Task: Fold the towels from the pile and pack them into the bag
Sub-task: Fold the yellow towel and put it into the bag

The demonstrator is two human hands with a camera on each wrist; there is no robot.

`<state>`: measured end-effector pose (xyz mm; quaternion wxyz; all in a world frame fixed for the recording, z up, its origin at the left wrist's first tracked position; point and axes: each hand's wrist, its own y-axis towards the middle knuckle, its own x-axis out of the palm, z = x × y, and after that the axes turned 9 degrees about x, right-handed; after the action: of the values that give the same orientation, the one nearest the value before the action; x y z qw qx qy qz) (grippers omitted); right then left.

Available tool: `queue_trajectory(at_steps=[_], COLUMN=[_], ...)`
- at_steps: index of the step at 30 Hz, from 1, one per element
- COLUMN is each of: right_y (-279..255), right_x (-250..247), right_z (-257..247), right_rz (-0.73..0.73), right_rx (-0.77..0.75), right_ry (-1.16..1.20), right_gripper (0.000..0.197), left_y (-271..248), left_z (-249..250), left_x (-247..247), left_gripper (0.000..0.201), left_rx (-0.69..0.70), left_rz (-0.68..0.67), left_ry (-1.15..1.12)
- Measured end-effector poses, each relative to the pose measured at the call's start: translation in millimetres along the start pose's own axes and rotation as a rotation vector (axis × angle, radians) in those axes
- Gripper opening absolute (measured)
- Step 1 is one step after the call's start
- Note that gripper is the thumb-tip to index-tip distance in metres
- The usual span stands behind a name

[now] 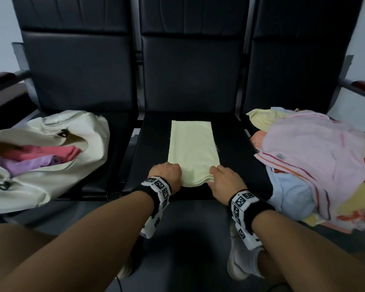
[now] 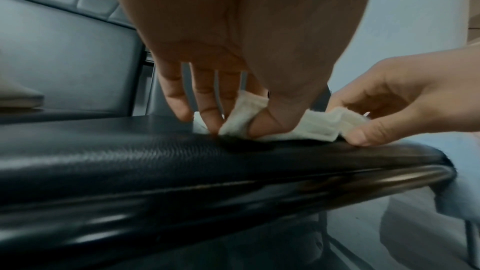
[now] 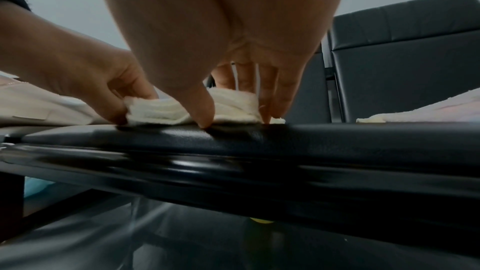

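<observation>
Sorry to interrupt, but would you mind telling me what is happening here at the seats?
A person is folding a pale yellow towel on the middle black seat. The left hand and right hand each pinch a near corner of it. The cream bag on the left already holds a pink and a purple towel; the pile of towels waits on the right.

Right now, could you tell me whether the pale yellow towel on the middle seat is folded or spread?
Folded: the pale yellow towel lies as a narrow strip, with stacked layers showing at its near edge.
</observation>
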<state>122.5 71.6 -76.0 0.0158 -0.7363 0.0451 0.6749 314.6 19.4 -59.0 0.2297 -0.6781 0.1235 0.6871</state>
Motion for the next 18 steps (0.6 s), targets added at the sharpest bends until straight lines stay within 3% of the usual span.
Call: queue_trajectory(at_steps=[5, 10, 13, 18], right_y=[-4.7, -1.1, 8.9, 33.7], right_x=[-5.5, -17.9, -34.6, -57.0], right_z=[3.7, 5.2, 4.4, 0.6], right_rz=[-0.074, -0.089, -0.089, 0.008], right_rx=[-0.017, -0.053, -0.043, -0.054], right_ry=[-0.062, -0.16, -0.091, 0.004], right_gripper=[0.042, 0.025, 0.024, 0.022], left_y=[-3.4, -4.9, -6.1, 3.6], left_z=[-5.2, -16.9, -26.8, -44.4], left_x=[-0.4, -5.4, -20.6, -48.8], left_gripper=[0.03, 0.024, 0.022, 0.023], left_rx=[-0.062, -0.017, 0.041, 0.012], left_rz=[-0.026, -0.061, 0.039, 0.202], left_ry=[-0.144, -0.184, -0.228, -0.428])
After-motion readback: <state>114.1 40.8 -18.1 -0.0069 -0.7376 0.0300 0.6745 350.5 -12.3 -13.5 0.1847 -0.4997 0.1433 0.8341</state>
